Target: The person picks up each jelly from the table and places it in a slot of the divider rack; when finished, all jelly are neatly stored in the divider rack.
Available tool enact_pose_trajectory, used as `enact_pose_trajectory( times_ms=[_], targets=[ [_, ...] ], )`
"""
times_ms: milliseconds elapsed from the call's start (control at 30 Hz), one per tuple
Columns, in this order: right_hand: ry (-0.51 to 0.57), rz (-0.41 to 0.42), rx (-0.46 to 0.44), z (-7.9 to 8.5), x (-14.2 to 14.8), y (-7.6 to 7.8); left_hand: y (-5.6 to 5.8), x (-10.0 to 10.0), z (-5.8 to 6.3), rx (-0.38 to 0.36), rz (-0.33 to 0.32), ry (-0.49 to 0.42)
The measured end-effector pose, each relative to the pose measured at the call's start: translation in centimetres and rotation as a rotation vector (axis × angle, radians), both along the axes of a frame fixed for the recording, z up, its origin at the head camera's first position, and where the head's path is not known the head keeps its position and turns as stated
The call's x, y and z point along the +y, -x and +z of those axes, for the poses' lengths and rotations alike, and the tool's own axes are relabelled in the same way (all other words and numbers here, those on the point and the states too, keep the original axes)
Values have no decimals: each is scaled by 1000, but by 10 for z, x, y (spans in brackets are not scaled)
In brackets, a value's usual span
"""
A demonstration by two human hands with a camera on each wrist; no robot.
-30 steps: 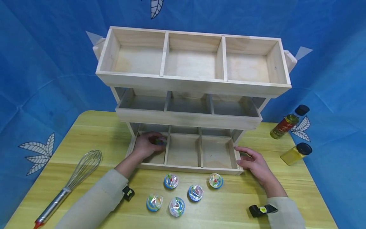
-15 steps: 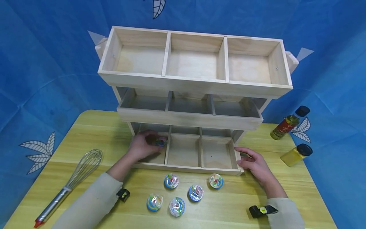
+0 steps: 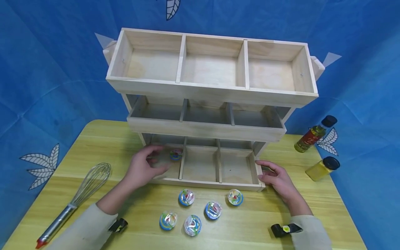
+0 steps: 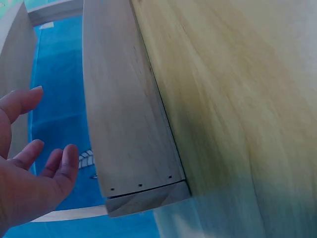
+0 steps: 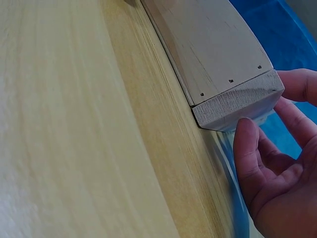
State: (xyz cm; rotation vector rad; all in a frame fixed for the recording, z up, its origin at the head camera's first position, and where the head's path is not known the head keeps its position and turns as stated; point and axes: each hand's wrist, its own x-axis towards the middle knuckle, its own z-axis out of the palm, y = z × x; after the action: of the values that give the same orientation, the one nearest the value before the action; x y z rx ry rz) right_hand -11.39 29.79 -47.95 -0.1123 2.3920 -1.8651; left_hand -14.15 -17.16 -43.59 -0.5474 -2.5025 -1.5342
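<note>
A three-tier wooden shelf (image 3: 196,131) with divided compartments stands on the table. One small round wrapped tub (image 3: 176,154) sits in the bottom tier's left compartment, beside the divider. My left hand (image 3: 142,167) hovers at that compartment's left side, fingers spread and apart from the tub. In the left wrist view, the left hand (image 4: 37,166) holds nothing. My right hand (image 3: 279,178) rests its fingertips against the bottom tier's right end. The right wrist view shows the thumb (image 5: 246,144) by the wooden corner. Several similar wrapped tubs (image 3: 192,225) lie in front of the shelf.
A whisk (image 3: 85,189) lies at the left of the table (image 3: 250,222). On the right are an oil bottle (image 3: 314,135) and a yellow jar with a black lid (image 3: 320,169). A blue cloth (image 3: 56,69) hangs behind and around the table.
My left hand has let go of the tub, leaving it in the bottom left compartment, and has drawn back left and toward me. The right hand stays in place.
</note>
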Motion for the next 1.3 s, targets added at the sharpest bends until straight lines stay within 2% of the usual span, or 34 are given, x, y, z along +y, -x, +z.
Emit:
enact_pose_trajectory(
  times_ms=[100, 333, 533, 700, 800, 900, 1033, 1300],
  targets=[
    [-1, 1, -8, 1, -1, 0, -9, -1, 3, 28, -18, 6],
    [-6, 1, -13, 3, -1, 0, -36, 0, 0, 7, -54, -41],
    [-1, -4, -19, 2, -1, 1, -58, -1, -9, -5, -153, -109],
    [1, -4, -22, -1, 0, 0, -75, -3, -16, -54, -227, -89],
    [2, -2, -16, -2, 0, 2, -81, -5, -17, -111, -291, -59],
    [-8, -3, -5, -2, 1, 2, -84, -5, -18, -190, -382, -33],
    [-14, 1, -3, -1, 1, 2, -87, -4, -23, -282, -474, -33],
    [7, 14, -6, -2, 1, 1, -94, -2, -36, -336, -571, -77]
  ],
)
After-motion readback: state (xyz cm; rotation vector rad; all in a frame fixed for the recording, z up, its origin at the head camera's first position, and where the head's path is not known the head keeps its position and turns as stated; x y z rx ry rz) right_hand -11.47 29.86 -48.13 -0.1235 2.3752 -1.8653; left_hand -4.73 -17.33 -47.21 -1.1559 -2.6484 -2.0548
